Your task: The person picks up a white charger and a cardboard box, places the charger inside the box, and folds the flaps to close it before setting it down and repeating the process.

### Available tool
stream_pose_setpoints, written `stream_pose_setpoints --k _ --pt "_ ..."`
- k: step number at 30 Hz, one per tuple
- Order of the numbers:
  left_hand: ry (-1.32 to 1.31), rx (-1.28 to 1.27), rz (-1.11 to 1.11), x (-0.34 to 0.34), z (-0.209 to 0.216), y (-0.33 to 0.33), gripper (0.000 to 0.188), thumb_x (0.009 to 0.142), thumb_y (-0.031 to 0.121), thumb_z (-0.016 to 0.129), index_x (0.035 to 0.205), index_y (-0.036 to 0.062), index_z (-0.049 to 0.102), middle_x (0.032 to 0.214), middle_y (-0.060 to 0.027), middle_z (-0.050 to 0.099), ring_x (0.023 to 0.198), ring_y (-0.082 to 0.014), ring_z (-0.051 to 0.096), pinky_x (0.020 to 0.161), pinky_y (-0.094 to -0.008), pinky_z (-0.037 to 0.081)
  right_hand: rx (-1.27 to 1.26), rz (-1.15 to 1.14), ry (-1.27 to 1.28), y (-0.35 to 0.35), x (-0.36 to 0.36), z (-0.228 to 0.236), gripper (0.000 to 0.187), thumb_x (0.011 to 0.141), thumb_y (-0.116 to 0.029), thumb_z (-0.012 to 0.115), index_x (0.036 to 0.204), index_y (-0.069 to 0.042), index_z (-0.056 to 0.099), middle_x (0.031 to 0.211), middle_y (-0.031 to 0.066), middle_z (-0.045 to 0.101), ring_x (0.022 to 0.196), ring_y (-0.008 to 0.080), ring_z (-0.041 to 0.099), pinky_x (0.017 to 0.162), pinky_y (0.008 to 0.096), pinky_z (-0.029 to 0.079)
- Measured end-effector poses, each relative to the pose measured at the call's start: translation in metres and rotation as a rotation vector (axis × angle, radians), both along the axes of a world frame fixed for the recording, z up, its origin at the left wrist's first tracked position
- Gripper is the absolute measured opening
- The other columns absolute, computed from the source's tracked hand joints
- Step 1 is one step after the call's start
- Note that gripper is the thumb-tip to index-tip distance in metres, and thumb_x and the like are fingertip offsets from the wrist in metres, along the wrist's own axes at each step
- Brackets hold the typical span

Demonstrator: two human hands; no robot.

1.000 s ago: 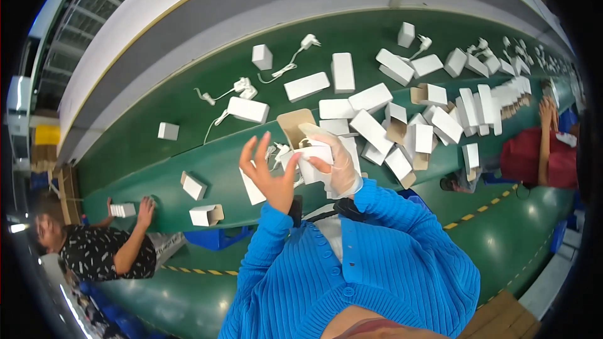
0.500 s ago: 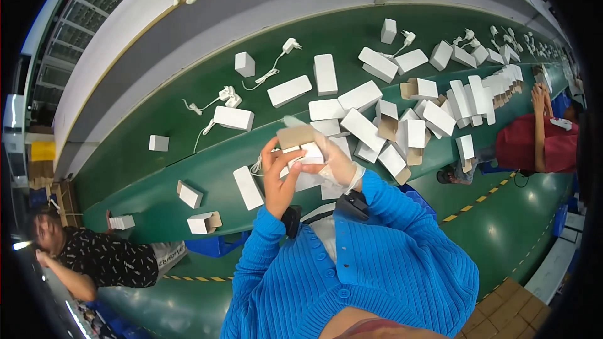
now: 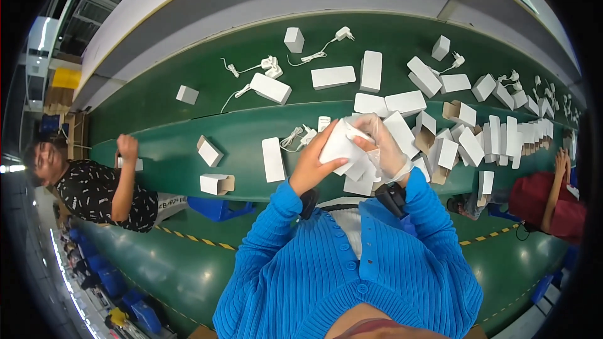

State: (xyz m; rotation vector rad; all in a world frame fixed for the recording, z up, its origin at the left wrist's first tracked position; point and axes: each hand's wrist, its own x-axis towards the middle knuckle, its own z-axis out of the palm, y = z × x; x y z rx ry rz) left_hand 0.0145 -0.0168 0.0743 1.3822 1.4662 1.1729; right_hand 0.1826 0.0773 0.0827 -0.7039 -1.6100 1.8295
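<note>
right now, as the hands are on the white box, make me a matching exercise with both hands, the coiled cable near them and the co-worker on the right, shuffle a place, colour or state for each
Column one
1. left hand
2. right hand
3. coiled white cable
4. co-worker on the right

Column two
A. wearing a dark red top
B. lying on the green table
C. in a thin see-through glove
D. bare, gripping the held white box

Right pairs: 1-D, 2-C, 3-B, 4-A
</note>
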Motion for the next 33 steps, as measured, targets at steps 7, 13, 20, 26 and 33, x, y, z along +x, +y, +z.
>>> stream_pose_setpoints --k 7,13,20,26,33 --pt "-0.171 -0.060 -0.085 0.003 0.004 -0.002 0.073 0.076 0.017 0.069 0.140 0.0090 0.034 0.123 -0.0167 0.050 0.112 -0.0242 0.051 0.095 -0.0321 0.038 0.065 0.231 -0.137 0.010 0.005 0.024 0.057 0.096 -0.042 0.036 0.139 -0.004 0.032 0.138 0.0152 0.038 0.126 0.0240 0.038 0.106 0.0328 0.026" --pt "-0.094 -0.004 -0.052 -0.002 0.001 -0.002 0.071 0.079 0.019 0.068 0.140 0.0074 0.033 0.127 -0.0158 0.048 0.114 -0.0249 0.049 0.096 -0.0331 0.037 0.323 0.254 -0.087 0.009 -0.008 0.013 0.071 0.093 -0.053 0.033 0.141 -0.001 0.025 0.147 0.0169 0.024 0.133 0.0276 0.028 0.109 0.0353 0.021" --pt "-0.110 0.074 -0.100 0.036 -0.071 -0.001 0.072 0.083 0.029 0.065 0.141 0.0059 0.029 0.134 -0.0165 0.042 0.123 -0.0256 0.042 0.102 -0.0362 0.033 0.095 0.338 0.070 0.011 0.033 -0.051 0.086 0.087 -0.056 0.043 0.142 0.005 0.015 0.141 0.0238 0.030 0.126 0.0362 0.036 0.105 0.0395 0.027" --pt "-0.175 -0.021 -0.072 0.040 -0.058 -0.006 0.071 0.081 0.026 0.066 0.138 0.0042 0.030 0.133 -0.0151 0.043 0.121 -0.0260 0.044 0.100 -0.0356 0.035 0.801 0.272 -0.383 0.005 0.033 -0.038 0.087 0.084 -0.058 0.045 0.140 0.005 0.021 0.142 0.0229 0.029 0.127 0.0380 0.034 0.106 0.0409 0.026" --pt "0.365 -0.078 0.041 -0.006 -0.078 -0.034 0.064 0.058 0.024 0.076 0.113 0.0014 0.051 0.105 -0.0224 0.057 0.098 -0.0385 0.054 0.086 -0.0423 0.045 0.733 0.454 -0.221 0.012 0.016 -0.046 0.070 0.088 -0.048 0.048 0.137 -0.001 0.033 0.141 0.0195 0.033 0.130 0.0320 0.033 0.107 0.0397 0.024"
